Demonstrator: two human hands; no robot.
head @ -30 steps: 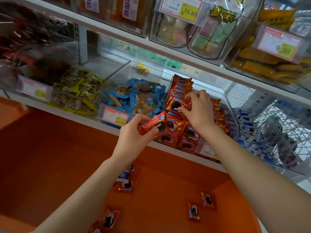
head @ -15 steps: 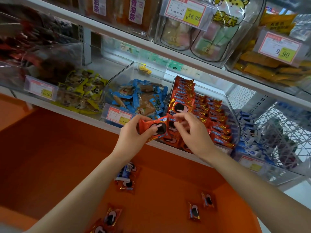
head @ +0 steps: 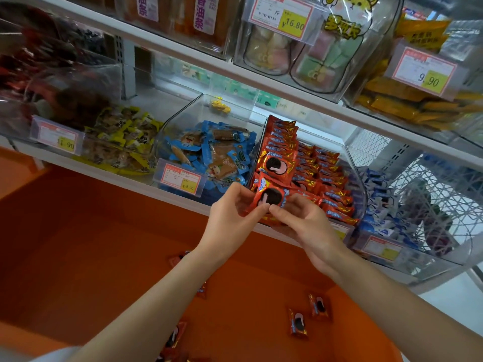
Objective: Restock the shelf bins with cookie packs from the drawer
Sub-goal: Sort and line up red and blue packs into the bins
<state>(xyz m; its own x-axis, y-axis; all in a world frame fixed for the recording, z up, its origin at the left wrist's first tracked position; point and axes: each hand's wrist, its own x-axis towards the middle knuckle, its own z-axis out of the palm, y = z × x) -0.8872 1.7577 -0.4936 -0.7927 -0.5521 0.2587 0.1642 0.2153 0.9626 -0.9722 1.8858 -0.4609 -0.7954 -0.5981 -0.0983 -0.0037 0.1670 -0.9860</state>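
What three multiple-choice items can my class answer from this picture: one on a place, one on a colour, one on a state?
1. Where is the red-pack bin relative to the blue-pack bin?
A. to its right
B. to its left
C. one shelf above

2. What colour is the drawer?
A. green
B. orange
C. white

3. How is the cookie pack in front of the bins held?
A. by one hand alone
B. it lies loose, untouched
C. by both the left hand and the right hand

Answers: 1 A, it stands directly right of its neighbour. 2 B, its floor and walls are orange. 3 C, each hand's thumb sits at the pack's lower edge.
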